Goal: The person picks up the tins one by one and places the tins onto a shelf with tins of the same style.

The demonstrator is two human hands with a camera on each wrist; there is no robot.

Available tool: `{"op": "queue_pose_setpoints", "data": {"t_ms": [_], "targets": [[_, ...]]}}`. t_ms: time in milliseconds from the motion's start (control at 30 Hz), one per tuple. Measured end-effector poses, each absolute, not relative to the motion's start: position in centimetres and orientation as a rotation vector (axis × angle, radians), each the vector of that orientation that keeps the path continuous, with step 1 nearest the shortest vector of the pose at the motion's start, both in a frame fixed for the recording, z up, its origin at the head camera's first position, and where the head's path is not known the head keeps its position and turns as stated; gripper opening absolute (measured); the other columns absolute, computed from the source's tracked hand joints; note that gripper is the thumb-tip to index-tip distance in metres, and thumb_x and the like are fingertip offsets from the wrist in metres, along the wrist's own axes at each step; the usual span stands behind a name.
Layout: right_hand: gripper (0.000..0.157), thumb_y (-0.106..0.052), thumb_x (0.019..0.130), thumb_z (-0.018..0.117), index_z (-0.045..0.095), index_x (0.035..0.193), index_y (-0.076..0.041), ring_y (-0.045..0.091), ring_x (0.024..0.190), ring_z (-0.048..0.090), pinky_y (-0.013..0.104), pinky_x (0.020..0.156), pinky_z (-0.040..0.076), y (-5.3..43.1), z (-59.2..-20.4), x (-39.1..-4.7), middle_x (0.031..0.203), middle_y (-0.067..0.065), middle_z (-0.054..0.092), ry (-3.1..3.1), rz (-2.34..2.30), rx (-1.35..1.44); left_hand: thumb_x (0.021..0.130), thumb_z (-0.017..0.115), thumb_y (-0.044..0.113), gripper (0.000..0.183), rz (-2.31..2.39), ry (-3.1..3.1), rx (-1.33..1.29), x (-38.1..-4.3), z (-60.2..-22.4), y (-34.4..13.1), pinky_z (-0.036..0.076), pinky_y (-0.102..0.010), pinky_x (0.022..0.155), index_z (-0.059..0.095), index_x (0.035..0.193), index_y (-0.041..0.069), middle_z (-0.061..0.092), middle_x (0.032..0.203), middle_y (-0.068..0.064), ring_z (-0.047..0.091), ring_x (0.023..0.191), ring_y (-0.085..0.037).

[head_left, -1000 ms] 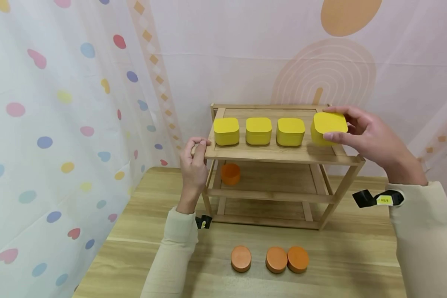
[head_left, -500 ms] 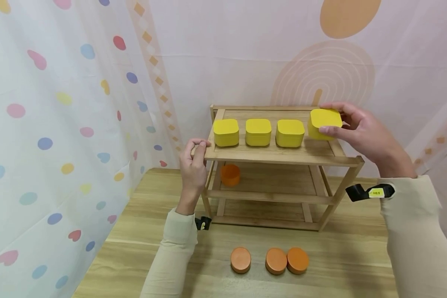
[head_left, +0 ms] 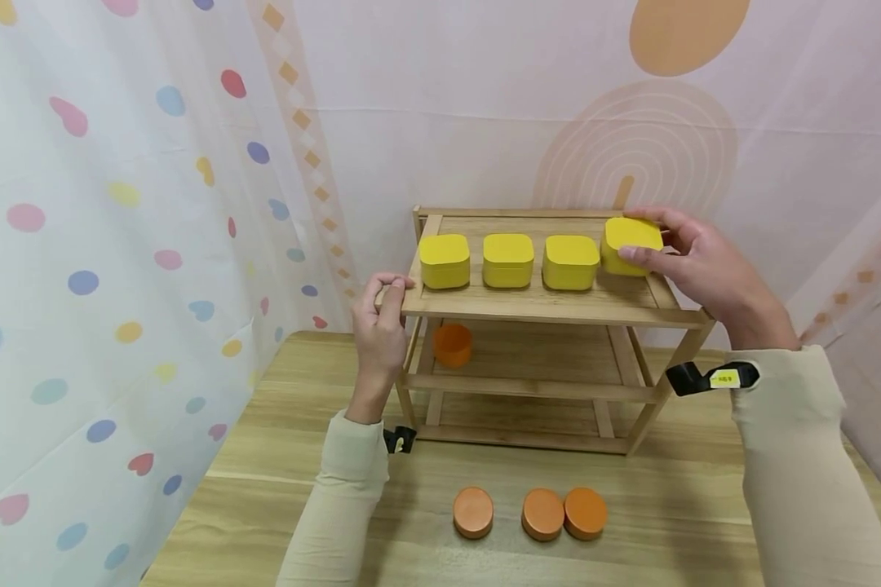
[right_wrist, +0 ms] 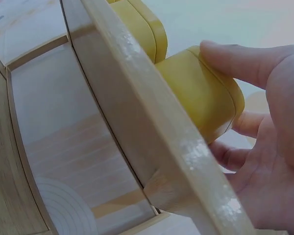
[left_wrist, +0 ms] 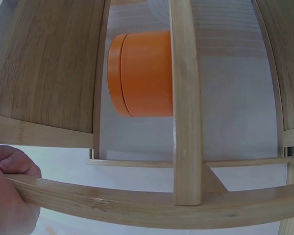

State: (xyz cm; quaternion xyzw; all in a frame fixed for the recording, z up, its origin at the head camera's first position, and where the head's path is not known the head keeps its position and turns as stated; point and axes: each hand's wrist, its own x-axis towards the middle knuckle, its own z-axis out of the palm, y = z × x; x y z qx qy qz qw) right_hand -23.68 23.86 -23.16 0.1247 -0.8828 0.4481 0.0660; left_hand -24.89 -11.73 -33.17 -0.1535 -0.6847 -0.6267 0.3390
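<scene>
in the head view the two hands are well apart; the left hand grips the top left corner of a wooden rack, and the right hand pinches a yellow box between thumb and fingers at the right end of the top shelf. three more yellow boxes stand in a row to its left, an orange container sits on the tier below, and three orange discs lie on the table, two of them close together. the left wrist view shows curled fingers at the rack's edge and the container behind a bar. in the right wrist view the shelf edge hides the pinched box's base; i cannot tell whether it touches.
</scene>
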Motion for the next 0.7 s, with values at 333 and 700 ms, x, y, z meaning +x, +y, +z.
{"op": "queue_pose_setpoints", "data": {"t_ms": [333, 700], "targets": [[0.054, -0.027, 0.098, 0.062, 0.045, 0.148, -0.018, 0.017, 0.098, 0.045, 0.021, 0.076, 0.036, 23.96, -23.6, -23.67, 0.137, 0.004, 0.044, -2.673, 1.35, 0.479, 0.102, 0.046, 0.018, 0.027, -1.643, -1.787, -0.388, -24.77, -33.06, -11.67, 0.025, -0.023, 0.04, 0.064, 0.094, -0.001, 0.039, 0.052, 0.001, 0.028, 0.041, -0.012], [0.058, -0.036, 0.098, 0.061, 0.041, 0.151, -0.023, 0.02, 0.104, 0.044, 0.03, 0.085, 0.034, 23.47, -23.79, -23.34, 0.14, 0.006, 0.045, -2.71, 1.311, 0.438, 0.102, 0.046, 0.018, 0.028, -1.651, -1.779, -0.367, -24.74, -33.0, -11.92, 0.025, -0.022, 0.042, 0.064, 0.094, -0.001, 0.039, 0.057, -0.019, 0.028, 0.043, -0.011]]}}
